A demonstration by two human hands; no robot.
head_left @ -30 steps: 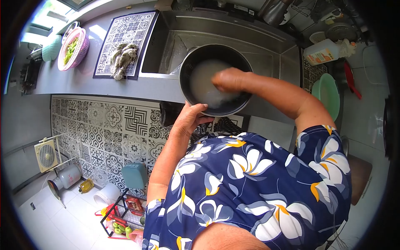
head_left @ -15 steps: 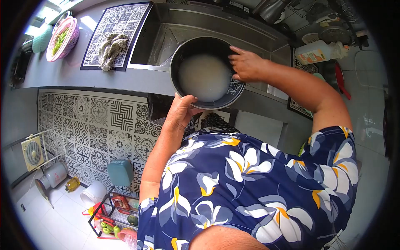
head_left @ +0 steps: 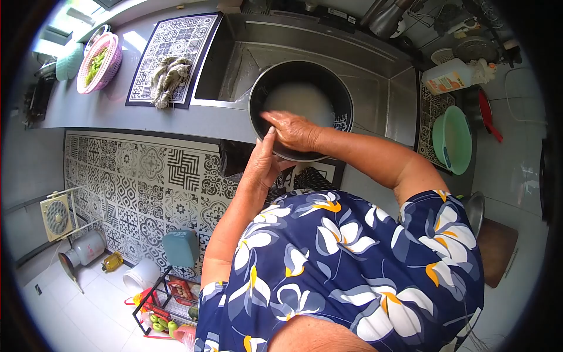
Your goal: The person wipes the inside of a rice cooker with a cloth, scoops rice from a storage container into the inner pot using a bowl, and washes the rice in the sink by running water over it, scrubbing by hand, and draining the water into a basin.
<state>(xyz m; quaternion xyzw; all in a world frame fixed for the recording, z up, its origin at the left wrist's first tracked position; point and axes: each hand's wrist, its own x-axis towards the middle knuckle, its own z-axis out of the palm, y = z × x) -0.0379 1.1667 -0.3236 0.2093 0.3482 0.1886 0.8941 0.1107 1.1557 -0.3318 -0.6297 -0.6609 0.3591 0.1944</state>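
Note:
A dark inner rice-cooker pot (head_left: 302,73) is held over the front edge of the sink. Cloudy whitish water (head_left: 302,100) lies in it; whatever is under the water is hidden. My left hand (head_left: 264,163) grips the near-left rim, thumb on top and the other fingers mostly out of sight below. Reaching across the pot's near side, my right hand (head_left: 295,132) is just inside the rim, close to my left thumb. Its fingers are stretched out to the left and slightly blurred, holding nothing visible.
The metal sink (head_left: 372,97) lies behind the pot. On the left counter are a patterned mat (head_left: 176,41), a crumpled cloth (head_left: 169,82) and a pink basket (head_left: 114,64) with greens. To the right stand a green basin (head_left: 440,135) and a jug (head_left: 446,76).
My right hand has swept from the pot's right rim to its near-left side. The pot appears slightly lower and further right in view. The green basin now shows more fully.

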